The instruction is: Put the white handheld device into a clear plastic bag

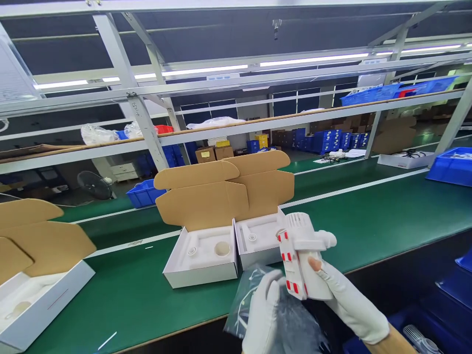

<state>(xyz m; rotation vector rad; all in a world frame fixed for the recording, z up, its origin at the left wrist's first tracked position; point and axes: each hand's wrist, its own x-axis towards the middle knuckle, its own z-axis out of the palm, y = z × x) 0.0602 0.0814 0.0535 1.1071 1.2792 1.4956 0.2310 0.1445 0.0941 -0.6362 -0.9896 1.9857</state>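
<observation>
My right hand [348, 297], in a white glove with a bare thumb tip, grips a white plastic device [313, 270]. The device has a slotted top, a rounded knob at its side and several red pads along one edge. Lower and to the left, my left hand [261, 312], also gloved, has its fingers curled on a clear plastic bag [291, 319] at the bench's front edge. Just beyond stand two open white boxes, a left box [201, 275] and a right box [258, 258], with white moulded inserts and raised brown lids.
Another open box [55, 300] stands on the green bench [136, 295] at the left. Blue bins stand at the back [145, 194] and far right [452, 167]. A shelf rail [258, 127] crosses above the bench. Blue trays [438, 305] sit low at the right.
</observation>
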